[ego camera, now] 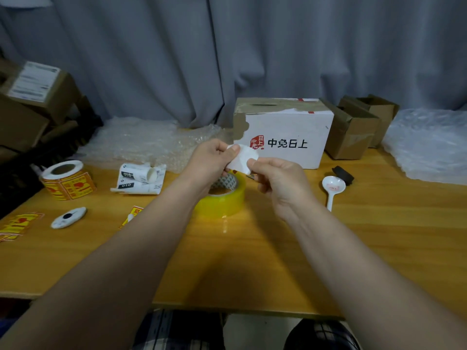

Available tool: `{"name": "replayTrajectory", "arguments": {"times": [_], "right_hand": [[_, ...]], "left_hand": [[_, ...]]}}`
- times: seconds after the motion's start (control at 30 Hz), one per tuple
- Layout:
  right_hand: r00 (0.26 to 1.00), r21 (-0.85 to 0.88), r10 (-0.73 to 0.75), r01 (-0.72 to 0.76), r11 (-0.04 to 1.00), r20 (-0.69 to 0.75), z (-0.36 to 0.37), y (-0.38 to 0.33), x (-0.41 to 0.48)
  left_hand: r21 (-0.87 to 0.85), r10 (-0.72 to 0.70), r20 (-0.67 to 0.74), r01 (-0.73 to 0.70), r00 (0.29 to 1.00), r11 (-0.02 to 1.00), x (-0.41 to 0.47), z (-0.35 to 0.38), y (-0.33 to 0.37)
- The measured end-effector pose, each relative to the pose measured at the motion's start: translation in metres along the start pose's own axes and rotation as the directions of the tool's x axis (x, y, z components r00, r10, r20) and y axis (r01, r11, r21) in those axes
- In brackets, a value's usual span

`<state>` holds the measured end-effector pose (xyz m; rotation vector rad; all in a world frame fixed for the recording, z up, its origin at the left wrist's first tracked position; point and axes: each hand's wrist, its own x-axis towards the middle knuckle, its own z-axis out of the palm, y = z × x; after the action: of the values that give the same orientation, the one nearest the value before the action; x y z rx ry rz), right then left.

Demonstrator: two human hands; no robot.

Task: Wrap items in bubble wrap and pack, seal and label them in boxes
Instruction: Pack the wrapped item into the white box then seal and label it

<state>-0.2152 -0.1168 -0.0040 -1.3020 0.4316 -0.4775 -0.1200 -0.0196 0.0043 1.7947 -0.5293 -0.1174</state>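
Now, left hand: my left hand [214, 155] is raised above the table, thumb and curled fingers pinching the upper left edge of a white slip [243, 159].
Right hand: my right hand [275, 178] pinches the slip's lower right edge between thumb and forefinger, the other fingers curled under.
White slip: a thin, bent piece held between both hands, in the air over the tape roll and in front of the white box; I cannot tell whether it is a label or backing paper.
Tape roll: the yellowish clear tape roll [225, 200] lies flat on the wooden table [379, 236], just below my hands, partly hidden by my left wrist.
White box: the white box [285, 137] with printed characters stands at the back of the table, its top torn.
Bubble wrap: one bubble wrap sheet [141, 140] lies behind my left hand, another heap [429, 145] at the far right.
Sticker roll: a roll of yellow stickers [64, 180] sits at the left, loose yellow stickers [17, 224] near the left edge.
Other things: a white spoon [332, 188] lies right of my hands; small brown boxes [353, 132] stand open beside the white box.
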Motion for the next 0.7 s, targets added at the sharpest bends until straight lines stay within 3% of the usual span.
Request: {"name": "replayTrajectory", "arguments": {"times": [0.23, 0.4, 0.57, 0.7], "right_hand": [[0.999, 0.064, 0.011, -0.008, 0.998, -0.045, -0.014, -0.023, -0.023], [0.967, 0.134, 0.116, -0.149, 0.980, 0.227, -0.027, -0.023, -0.024], [0.894, 0.281, 0.102, -0.243, 0.929, 0.436, -0.038, -0.009, -0.018], [0.871, 0.334, 0.084, -0.272, 0.902, 0.483, -0.041, 0.000, -0.011]], "left_hand": [[0.197, 0.011, -0.136, 0.016, 0.991, 0.980, 0.004, -0.051, -0.011], [0.294, 0.151, 0.000, -0.144, 0.989, 0.945, -0.006, -0.054, -0.012], [0.507, 0.294, -0.040, -0.234, 0.955, 0.829, 0.002, -0.061, -0.023], [0.750, 0.361, -0.034, -0.215, 0.932, 0.626, 0.011, -0.076, -0.047]]}}
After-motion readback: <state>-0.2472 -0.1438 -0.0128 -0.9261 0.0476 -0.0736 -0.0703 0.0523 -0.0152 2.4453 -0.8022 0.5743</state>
